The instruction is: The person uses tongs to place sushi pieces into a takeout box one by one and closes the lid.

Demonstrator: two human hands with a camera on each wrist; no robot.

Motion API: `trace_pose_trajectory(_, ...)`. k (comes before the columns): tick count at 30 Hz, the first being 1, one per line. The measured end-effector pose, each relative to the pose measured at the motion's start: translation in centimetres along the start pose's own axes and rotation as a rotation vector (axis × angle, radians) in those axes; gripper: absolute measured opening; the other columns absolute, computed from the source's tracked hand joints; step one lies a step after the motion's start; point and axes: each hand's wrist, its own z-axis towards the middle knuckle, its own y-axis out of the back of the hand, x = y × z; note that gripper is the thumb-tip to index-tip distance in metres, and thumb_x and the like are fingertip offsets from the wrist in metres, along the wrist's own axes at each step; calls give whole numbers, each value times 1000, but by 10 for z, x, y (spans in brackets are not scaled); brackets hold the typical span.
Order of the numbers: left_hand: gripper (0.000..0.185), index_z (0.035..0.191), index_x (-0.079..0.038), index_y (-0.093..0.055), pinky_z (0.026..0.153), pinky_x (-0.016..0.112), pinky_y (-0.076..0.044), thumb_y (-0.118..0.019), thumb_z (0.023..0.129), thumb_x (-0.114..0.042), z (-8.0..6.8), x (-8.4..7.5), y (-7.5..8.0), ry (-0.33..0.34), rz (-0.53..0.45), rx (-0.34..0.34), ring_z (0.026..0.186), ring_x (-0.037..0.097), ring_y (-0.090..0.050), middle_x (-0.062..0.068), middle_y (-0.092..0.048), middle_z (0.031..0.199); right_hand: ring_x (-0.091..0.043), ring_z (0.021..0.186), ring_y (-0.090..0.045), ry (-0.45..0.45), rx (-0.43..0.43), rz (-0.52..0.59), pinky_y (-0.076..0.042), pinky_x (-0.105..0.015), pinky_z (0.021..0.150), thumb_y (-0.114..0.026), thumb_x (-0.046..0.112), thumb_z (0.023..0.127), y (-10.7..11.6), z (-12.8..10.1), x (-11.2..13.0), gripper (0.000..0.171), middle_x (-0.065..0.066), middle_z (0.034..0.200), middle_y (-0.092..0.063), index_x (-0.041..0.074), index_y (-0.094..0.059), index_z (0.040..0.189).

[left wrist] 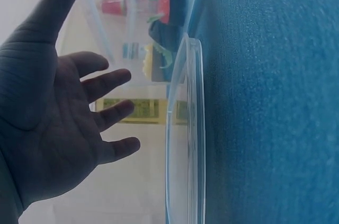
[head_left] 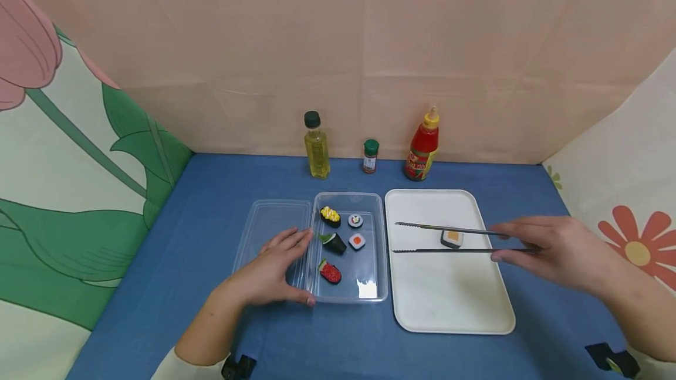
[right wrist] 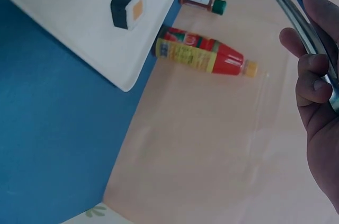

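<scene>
My right hand [head_left: 554,254] grips a pair of metal tongs [head_left: 422,250], their two arms spread apart. They reach leftward over the white tray [head_left: 449,309]. A single sushi roll [head_left: 452,243] with dark sides and an orange centre sits on that tray, between the tong arms in the head view. The right wrist view shows the roll [right wrist: 127,9] some way from the tongs [right wrist: 288,9]. At the left edge of a clear plastic box [head_left: 385,251], my left hand [head_left: 274,274] has its fingers extended, holding nothing. Several sushi pieces, including a strawberry-red one [head_left: 330,271], lie inside the box.
A clear lid [head_left: 274,216] lies left of the box, partly behind my left hand. Along the back stand an oil bottle [head_left: 317,151], a small green-capped jar [head_left: 370,156] and a red sauce bottle [head_left: 422,148]. Behind them rises a beige backdrop [head_left: 264,63].
</scene>
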Motion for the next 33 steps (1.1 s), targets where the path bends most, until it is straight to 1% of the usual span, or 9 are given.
trace_pose_trajectory(6, 124, 167, -19, -25, 119, 72, -12, -90, 70, -62, 1, -1, 0, -3, 2, 1, 158, 35, -9, 1, -21, 172, 6, 63, -52, -34, -3, -38, -44, -9, 55, -67, 67, 88, 1, -14, -5, 58, 6, 91, -76, 15, -82, 108)
trace_pose_trajectory(8, 124, 167, -19, -24, 119, 72, -12, -90, 70, -62, 1, -2, 1, 0, 0, 4, 159, 35, -8, 1, -20, 173, 7, 63, -48, -48, -6, -52, -41, -9, 54, -76, 63, 85, 2, -19, -7, 52, 9, 91, -75, 16, -82, 109)
trace_pose_trajectory(10, 125, 167, -20, -24, 119, 71, -11, -90, 70, -63, 1, -2, 1, 7, 1, 6, 159, 34, -8, -1, -20, 173, 8, 63, -47, -68, -7, -63, -40, -9, 53, -87, 53, 79, 2, -25, -9, 47, 10, 92, -74, 17, -82, 108)
trace_pose_trajectory(13, 124, 167, -19, -25, 119, 72, -12, -90, 70, -62, 1, -2, 2, 10, 3, 5, 159, 34, -8, 0, -20, 173, 8, 62, -46, -107, -2, -74, -38, -9, 52, -97, 36, 67, 2, -33, -10, 47, 11, 89, -72, 16, -82, 107)
trace_pose_trajectory(16, 124, 167, -20, -25, 119, 71, -12, -90, 70, -63, 1, -2, 2, 14, 6, 6, 159, 34, -8, 0, -20, 172, 8, 61, -46, -144, 14, -89, -39, -9, 52, -98, 34, 64, 1, -41, -11, 49, 11, 87, -72, 14, -82, 105)
trace_pose_trajectory(20, 125, 167, -20, -25, 119, 72, -13, -90, 70, -64, 0, -1, 1, 10, 8, 8, 159, 34, -8, 0, -20, 173, 9, 61, -48, -161, 13, -92, -41, -9, 53, -99, 34, 62, -1, -51, -14, 50, 12, 88, -73, 14, -82, 105)
trace_pose_trajectory(23, 125, 167, -20, -24, 119, 72, -12, -89, 70, -64, 0, -1, 1, 5, 7, 7, 159, 34, -8, 0, -20, 173, 11, 63, -51, -163, -2, -88, -44, -9, 55, -100, 27, 57, -1, -57, -17, 53, 15, 89, -72, 16, -82, 106)
trace_pose_trajectory(28, 125, 167, -20, -24, 119, 72, -12, -89, 70, -65, 1, 0, 1, 4, 6, 9, 159, 33, -7, 0, -19, 173, 11, 60, -46, -198, -8, -112, -40, -9, 53, -102, 18, 52, -1, -65, -23, 56, 23, 81, -65, 17, -82, 104)
trace_pose_trajectory(33, 126, 167, -21, -24, 120, 71, -12, -89, 69, -66, 1, 0, 1, 18, 11, 14, 159, 33, -8, 0, -20, 173, 10, 59, -47, -212, -13, -129, -41, -9, 53, -102, 19, 51, -2, -73, -33, 55, 21, 80, -66, 13, -82, 102)
